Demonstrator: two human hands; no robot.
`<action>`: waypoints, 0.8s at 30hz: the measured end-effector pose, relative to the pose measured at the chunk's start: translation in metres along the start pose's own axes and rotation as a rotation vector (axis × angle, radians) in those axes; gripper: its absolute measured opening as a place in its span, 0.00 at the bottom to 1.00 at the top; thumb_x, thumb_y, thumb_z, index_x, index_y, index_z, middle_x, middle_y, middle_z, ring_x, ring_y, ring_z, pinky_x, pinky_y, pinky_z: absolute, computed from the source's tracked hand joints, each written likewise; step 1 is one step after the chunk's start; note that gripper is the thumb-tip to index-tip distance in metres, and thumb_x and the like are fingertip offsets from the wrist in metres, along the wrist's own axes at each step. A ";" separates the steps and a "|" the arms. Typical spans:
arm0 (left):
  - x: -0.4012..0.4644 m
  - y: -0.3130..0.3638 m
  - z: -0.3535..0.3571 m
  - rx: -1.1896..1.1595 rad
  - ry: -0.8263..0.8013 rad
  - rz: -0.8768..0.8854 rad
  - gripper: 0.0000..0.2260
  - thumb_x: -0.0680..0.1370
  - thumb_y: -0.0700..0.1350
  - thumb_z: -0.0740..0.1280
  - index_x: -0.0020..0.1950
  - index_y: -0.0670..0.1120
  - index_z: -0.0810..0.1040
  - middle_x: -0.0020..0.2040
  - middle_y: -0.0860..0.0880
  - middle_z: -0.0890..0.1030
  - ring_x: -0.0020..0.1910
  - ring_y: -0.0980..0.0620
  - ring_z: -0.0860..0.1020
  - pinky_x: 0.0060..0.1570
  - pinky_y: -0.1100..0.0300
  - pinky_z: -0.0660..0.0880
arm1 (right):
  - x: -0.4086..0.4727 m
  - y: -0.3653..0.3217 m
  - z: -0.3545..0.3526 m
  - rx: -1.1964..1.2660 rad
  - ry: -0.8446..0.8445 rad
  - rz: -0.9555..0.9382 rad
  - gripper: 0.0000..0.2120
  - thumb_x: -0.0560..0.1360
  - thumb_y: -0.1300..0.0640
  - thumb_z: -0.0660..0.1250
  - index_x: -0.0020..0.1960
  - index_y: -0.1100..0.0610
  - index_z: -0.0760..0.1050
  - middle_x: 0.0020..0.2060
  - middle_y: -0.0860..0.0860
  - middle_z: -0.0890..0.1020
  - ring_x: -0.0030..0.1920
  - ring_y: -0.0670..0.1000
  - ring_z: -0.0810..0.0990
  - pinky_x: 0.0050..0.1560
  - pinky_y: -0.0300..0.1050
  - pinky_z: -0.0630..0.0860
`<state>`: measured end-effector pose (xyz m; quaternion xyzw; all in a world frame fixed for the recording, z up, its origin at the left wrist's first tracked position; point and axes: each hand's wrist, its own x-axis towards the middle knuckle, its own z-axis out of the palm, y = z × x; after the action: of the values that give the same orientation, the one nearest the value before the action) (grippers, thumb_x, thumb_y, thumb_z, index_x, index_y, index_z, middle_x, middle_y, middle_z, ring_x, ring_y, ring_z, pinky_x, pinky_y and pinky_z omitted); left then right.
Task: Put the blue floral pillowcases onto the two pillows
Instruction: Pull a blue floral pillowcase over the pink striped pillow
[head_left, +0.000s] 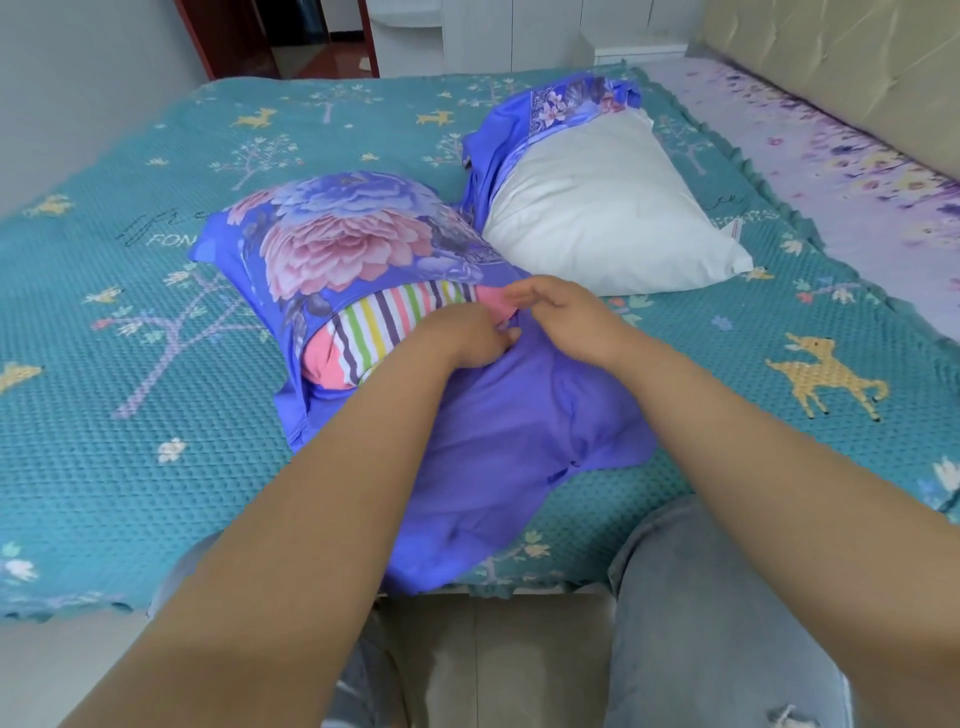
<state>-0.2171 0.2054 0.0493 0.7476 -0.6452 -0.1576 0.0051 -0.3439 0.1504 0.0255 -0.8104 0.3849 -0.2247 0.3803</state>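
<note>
Close to the person, the left hand (470, 338) and the right hand (561, 317) meet at the open end of the near pillowcase (363, 234). The left hand's fingers pinch the blue cloth. The right hand's fingers look fairly straight, and I cannot tell if they hold anything. The striped pillow (379, 322) is mostly inside, but one end sticks out, and loose blue cloth lies toward the bed (130, 493) edge. So this one looks almost done. Farther back, the white pillow (608, 208) lies bare on the second pillowcase (561, 104), which lies bunched under it. That one is left to do. I count two pillows, two pillowcases, two hands.
</note>
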 end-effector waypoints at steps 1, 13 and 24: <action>-0.003 -0.007 -0.001 -0.055 0.003 0.015 0.16 0.81 0.51 0.55 0.59 0.42 0.76 0.60 0.40 0.77 0.56 0.43 0.75 0.50 0.58 0.67 | 0.008 -0.001 0.007 -0.049 -0.112 -0.002 0.22 0.75 0.73 0.51 0.66 0.65 0.71 0.63 0.58 0.76 0.65 0.55 0.73 0.65 0.38 0.65; -0.051 -0.059 -0.033 0.173 0.229 -0.199 0.19 0.73 0.63 0.63 0.51 0.49 0.77 0.54 0.47 0.79 0.53 0.45 0.77 0.44 0.58 0.69 | 0.041 -0.023 -0.007 -0.462 -0.269 -0.132 0.07 0.77 0.53 0.65 0.53 0.51 0.71 0.42 0.46 0.72 0.42 0.48 0.72 0.39 0.35 0.66; -0.062 -0.111 -0.013 -0.277 0.272 -0.136 0.13 0.79 0.53 0.62 0.39 0.47 0.66 0.36 0.52 0.70 0.41 0.47 0.71 0.40 0.58 0.63 | 0.060 -0.049 0.046 -0.790 0.306 -0.224 0.14 0.79 0.61 0.54 0.62 0.63 0.68 0.57 0.62 0.74 0.52 0.63 0.76 0.40 0.51 0.67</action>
<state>-0.1145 0.2818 0.0520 0.7958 -0.5589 -0.1424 0.1843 -0.2552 0.1430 0.0402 -0.8879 0.4027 -0.2175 -0.0468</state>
